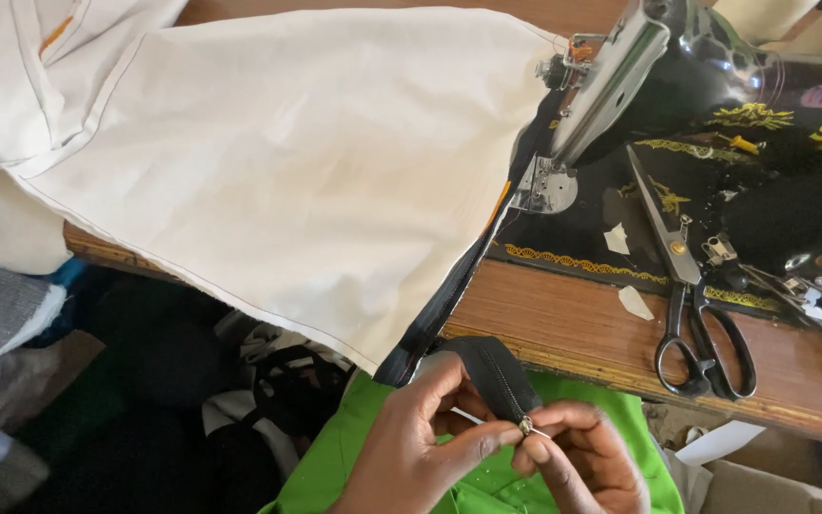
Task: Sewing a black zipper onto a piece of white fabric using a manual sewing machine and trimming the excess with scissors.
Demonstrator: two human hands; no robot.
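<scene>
Wooden sewing table point(563, 324), worn and brown, seen from above; work held low at its near edge, over a green-clad lap point(354, 457).

Left hand point(411, 447): thumb and forefinger pressed together, pinching the black zipper tape point(497, 376) just beside its small metal slider point(525, 425). Right hand point(587, 466): fingertips closed on the slider from the other side, the two hands almost touching.

Zipper tape: black, curls up from the fingers and runs along the edge of a large white cloth point(306, 162), to which it appears joined.

White cloth: spread across the table's left part, its lower corner hanging off the near edge, its upper right corner reaching the needle area of the sewing machine point(715, 124).

Sewing machine: black with gold ornament, chrome faceplate, on the table's right.

Scissors point(687, 295): black handles, blades pointing away, lying partly on the machine bed, partly on the wood.

Below table, left: dark jumble of fabrics point(145, 381), detail unclear.
</scene>
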